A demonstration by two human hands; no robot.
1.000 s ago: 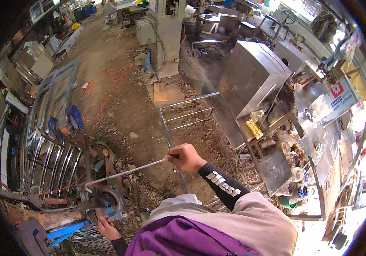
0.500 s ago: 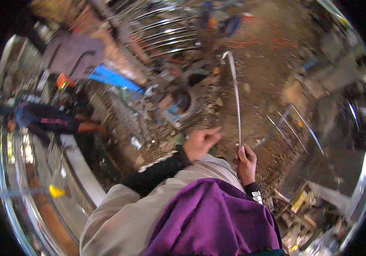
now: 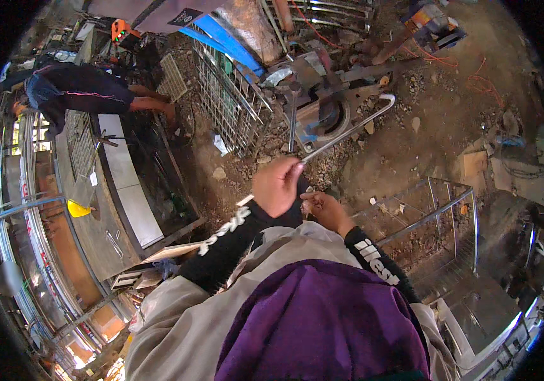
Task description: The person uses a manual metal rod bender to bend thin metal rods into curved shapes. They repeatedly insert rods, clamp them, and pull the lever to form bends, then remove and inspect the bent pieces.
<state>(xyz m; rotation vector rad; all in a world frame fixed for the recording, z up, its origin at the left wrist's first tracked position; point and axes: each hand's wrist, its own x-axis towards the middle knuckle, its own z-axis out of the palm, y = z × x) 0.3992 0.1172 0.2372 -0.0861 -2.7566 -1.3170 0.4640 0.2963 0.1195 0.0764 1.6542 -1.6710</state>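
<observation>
My left hand (image 3: 276,186) is closed round a thin metal rod with a hooked end (image 3: 348,132). The rod slants up to the right, its bent tip lying over the dirt, and a short pale end sticks out on the other side of my fist. Just right of it, my right hand (image 3: 328,211) is held low with its fingers curled together; whatever they may hold is too small to make out. Beyond my left hand stands a dark metal bar with a wider top (image 3: 293,114). Past it a rusty metal base with a round hole (image 3: 332,117) rests on the ground.
A metal grid (image 3: 224,95) and blue sheet (image 3: 231,47) stand ahead. At left a person (image 3: 88,89) bends over beside a long bench (image 3: 97,222) bearing a yellow object (image 3: 79,208). A thin metal frame (image 3: 440,216) lies at right. An orange cord (image 3: 437,60) crosses the dirt.
The hooked rod has passed from my right hand to my left and tilted from upright to slanting. My left hand has closed on it. The whole view has turned and sharpened.
</observation>
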